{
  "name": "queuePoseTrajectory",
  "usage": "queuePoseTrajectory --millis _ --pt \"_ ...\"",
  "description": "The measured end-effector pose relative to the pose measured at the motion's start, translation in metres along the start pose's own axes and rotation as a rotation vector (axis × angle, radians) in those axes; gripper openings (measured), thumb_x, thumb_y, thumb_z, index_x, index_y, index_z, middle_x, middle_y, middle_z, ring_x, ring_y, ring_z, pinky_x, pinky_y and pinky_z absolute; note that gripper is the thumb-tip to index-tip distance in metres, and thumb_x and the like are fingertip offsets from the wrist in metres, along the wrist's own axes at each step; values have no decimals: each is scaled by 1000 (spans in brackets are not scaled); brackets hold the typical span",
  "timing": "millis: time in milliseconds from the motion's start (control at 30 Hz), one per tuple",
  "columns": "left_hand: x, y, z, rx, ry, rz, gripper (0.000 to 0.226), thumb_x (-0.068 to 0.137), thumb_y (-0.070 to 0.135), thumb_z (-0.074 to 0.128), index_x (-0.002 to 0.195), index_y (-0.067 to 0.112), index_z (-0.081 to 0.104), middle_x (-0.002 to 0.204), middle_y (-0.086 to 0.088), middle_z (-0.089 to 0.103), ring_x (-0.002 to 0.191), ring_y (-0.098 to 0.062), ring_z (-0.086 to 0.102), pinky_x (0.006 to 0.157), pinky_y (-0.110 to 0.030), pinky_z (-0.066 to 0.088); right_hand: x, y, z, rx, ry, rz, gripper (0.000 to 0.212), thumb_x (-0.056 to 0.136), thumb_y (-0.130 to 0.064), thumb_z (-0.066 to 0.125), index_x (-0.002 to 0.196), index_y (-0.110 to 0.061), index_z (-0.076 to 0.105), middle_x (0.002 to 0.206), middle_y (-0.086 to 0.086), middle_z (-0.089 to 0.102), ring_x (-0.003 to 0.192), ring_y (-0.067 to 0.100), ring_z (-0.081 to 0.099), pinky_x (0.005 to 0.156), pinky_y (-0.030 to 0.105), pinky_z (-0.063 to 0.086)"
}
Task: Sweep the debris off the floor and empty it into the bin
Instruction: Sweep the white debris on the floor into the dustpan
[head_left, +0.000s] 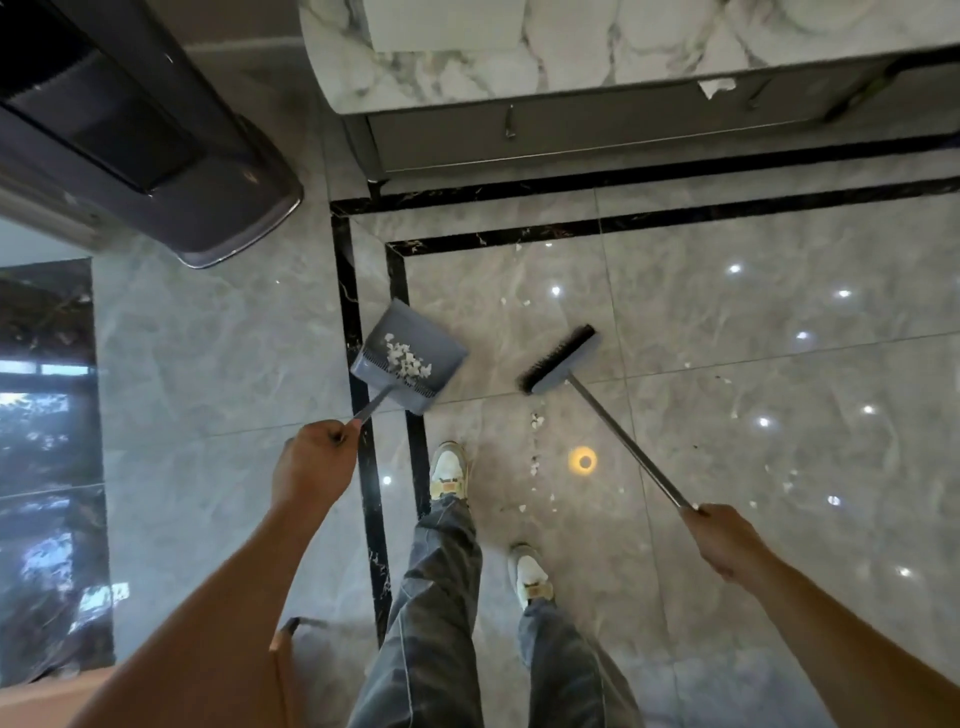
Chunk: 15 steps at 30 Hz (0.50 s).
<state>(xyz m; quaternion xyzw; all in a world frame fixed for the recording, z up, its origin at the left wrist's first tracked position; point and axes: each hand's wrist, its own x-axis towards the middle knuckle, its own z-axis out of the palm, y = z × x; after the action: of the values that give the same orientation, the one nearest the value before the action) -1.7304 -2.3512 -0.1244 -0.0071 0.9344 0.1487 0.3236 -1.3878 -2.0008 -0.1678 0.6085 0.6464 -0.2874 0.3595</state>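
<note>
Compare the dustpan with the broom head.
The dustpan holds white scraps; the broom head carries none. The dustpan is a broad tray; the broom head a narrow bar with dark bristles. The left hand grips the dustpan's handle, the right hand the broom's. Both are grey-blue.

The floor (208, 338) was glossy grey marble tile, edged by two black border strips (345, 291) that turned a corner. Small light reflections (734, 268) glinted in it. A marble-topped cabinet (467, 67) with a grey drawer (597, 130) stood ahead, and a dark rounded appliance (156, 156) stood to its left.
</note>
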Motion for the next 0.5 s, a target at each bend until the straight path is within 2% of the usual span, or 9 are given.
queuePoseTrajectory --millis 67,133,267,367,500 --pt "15 17 -2 35 -17 22 51 106 43 50 64 16 60 57 -4 59 54 -19 54 48 -26 35 -7 -6 -4 91 -22 -3 41 101 -39 50 78 -7 62 47 8 53 38 21 46 42 24 35" --pt "33 31 -7 86 -16 50 49 106 44 49 65 19 59 58 -1 58 55 -15 52 49 -26 34 -7 -25 -5 156 -26 -9 41 100 -39 52 71 -11 55 43 6 48 34 19 41 41 22 32" --pt "76 48 -21 210 -78 126 44 106 46 47 75 20 67 62 0 60 57 -14 55 55 -27 42 15 -100 -7 254 -55 -30 43 98 -44 53 66 -14 51 46 7 48 37 19 40 41 22 30" --pt "98 60 -29 292 -101 157 44 105 48 47 82 18 69 64 0 61 59 -14 58 57 -27 44 33 -169 -13 317 -84 -33 40 100 -38 49 69 -12 53 51 9 48 39 19 38 42 23 29" --pt "123 71 -29 314 -153 165 41 99 51 51 95 18 74 74 -2 67 70 -21 64 67 -33 55 59 -255 -18 424 -133 -40 33 98 -33 47 70 -15 49 54 8 40 38 14 29 45 19 24"
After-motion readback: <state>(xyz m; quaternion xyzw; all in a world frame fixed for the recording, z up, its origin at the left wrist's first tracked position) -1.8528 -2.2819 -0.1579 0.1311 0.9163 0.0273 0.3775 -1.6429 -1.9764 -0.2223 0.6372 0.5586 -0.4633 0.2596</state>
